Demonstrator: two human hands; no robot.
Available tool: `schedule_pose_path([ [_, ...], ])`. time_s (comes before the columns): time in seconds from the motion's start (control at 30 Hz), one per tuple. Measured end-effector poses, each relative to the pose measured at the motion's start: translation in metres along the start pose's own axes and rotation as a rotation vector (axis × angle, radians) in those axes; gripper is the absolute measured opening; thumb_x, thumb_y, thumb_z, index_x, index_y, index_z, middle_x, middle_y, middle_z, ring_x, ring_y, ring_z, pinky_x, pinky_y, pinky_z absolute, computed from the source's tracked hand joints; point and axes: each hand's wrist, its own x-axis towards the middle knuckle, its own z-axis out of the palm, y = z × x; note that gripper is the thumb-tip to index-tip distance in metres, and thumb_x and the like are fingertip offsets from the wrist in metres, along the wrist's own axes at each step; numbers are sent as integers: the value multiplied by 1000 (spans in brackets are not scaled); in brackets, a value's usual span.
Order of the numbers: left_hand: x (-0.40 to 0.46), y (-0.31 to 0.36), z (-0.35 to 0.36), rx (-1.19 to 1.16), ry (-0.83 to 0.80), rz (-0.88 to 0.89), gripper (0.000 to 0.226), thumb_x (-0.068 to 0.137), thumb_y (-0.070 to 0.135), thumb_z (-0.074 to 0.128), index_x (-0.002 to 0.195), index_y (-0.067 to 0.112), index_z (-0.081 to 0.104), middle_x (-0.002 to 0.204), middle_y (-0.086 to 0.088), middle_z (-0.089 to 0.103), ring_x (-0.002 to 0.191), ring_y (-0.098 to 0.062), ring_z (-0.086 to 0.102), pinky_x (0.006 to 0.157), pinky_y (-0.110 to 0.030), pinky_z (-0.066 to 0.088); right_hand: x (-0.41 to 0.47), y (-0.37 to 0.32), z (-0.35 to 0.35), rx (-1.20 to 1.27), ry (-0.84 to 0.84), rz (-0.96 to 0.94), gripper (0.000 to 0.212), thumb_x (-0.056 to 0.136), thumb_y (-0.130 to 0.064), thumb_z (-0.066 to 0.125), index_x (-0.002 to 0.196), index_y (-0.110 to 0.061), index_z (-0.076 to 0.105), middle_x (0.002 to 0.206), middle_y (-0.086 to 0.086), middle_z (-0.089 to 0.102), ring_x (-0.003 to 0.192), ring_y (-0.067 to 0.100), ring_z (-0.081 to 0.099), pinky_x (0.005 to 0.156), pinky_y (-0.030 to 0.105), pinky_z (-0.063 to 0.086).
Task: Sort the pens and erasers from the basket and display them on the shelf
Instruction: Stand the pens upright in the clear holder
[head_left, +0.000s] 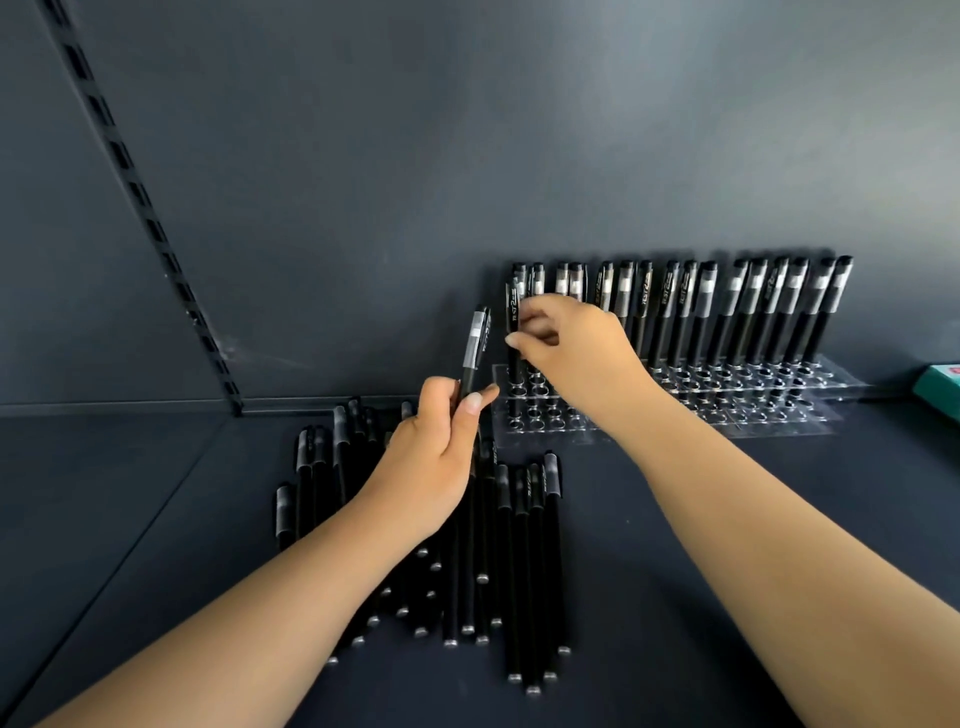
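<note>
Head view shows one black pen (511, 332) pinched near its cap by the right hand (574, 353), standing over the clear rack (675, 415) at the shelf's back edge; the left hand (436, 457) grips a second pen (474, 353) low on its barrel. Light, stiff, probably slick, so mid-barrel grips suit. Loose pens (519, 545) lie nearer the front

Two hands (436, 457); one clear rack (727, 410); about eighteen racked pens (696, 317).
</note>
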Motion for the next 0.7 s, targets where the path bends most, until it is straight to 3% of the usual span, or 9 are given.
schedule_pose_path([
  [0.13,0,-1,-1,-11,8,0,18,98,29,26,86,15,29,117,27,44,31,-10,30,38,-15,27,-1,1,2,78,29,59,21,89,-22,59,107,-13,56,91,-5,64,81,7,58,66,7,42],
  [0.3,1,-1,-3,-105,82,-13,19,97,33,26,88,19,34,115,27,49,38,-1,32,44,-13,35,-1,-3,-5,-5,-21,73,34,84,-30,64,113,-17,53,77,-9,61,67,-1,52,62,8,40],
  [0.4,0,5,-6,-232,200,30,24,91,41,29,90,21,40,105,23,62,57,8,35,57,0,37,-3,-16,-18,28,-15,57,28,81,-37,66,101,-21,57,77,-10,61,63,-3,51,59,11,40],
  [0.53,-5,14,-8,-306,280,83,30,82,50,33,89,25,49,89,27,68,67,1,49,67,1,38,-12,-39,-32,218,-6,13,22,81,-40,63,86,-20,69,78,-6,65,53,-6,48,53,5,37],
  [0.6,-7,17,-6,-293,274,84,29,81,49,36,88,27,53,88,25,68,70,-7,51,67,-1,39,-17,-48,-34,291,-64,-5,20,82,-39,63,84,-20,71,75,5,62,57,-3,46,61,13,43],
  [0.7,-7,16,-3,-234,244,138,33,85,53,40,89,26,59,93,21,67,81,6,57,73,-2,38,-20,-53,-31,345,-171,0,10,83,-31,64,82,-22,70,74,-2,62,73,3,55,80,28,50],
])
